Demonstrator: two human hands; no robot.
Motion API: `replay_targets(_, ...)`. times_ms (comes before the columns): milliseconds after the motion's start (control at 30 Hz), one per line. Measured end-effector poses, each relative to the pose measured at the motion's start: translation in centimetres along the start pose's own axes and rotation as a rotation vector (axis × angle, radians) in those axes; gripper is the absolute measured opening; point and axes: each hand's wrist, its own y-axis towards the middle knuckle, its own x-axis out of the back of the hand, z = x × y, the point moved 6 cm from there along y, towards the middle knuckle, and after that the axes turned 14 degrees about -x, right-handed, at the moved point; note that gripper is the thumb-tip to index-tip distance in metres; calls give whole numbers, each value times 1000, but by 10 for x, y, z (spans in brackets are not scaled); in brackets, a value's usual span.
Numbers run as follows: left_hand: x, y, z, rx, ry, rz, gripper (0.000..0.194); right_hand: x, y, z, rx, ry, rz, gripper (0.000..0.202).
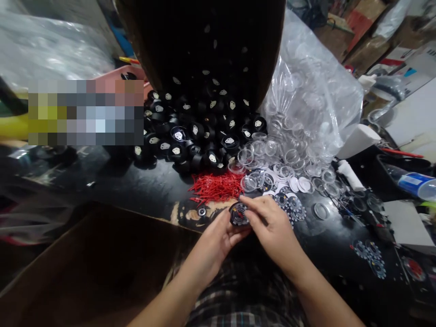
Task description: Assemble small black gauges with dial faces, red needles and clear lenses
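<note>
A small round black gauge [239,213] with a printed dial and red on its face sits in my left hand [218,236], whose fingers close around its side and underside. My right hand [269,220] is bent over the same gauge, thumb at the dial and index finger at its upper rim. Anything small between those fingertips is hidden. Just beyond my hands lies a heap of thin red pointers [218,187]. Printed dial discs [294,208] are piled right of my right hand. Clear round covers [257,147] spread behind them.
Many black gauge housings [195,131] spill from a large dark container [207,41]. A clear plastic bag [313,86] of covers stands at right. A small round part [202,211] lies near the table edge. An open cardboard box [102,259] is at lower left; more dials [371,256] lie right.
</note>
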Motion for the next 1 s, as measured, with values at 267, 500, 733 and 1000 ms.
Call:
replay_targets(267,-2,-6,-8,-241,387,157,42,-7,2,10,-5,-185,-95,29)
replay_targets(500,-14,-19,-17,-299,612,272,38,-15,1,19,116,-345,-257,41)
replay_targets(733,-10,-23,-32,-380,780,247,33,-19,2,20,121,-252,-238,40)
replay_targets(1000,11,-20,-43,-372,756,163,30,-26,2,27,167,-231,-87,39)
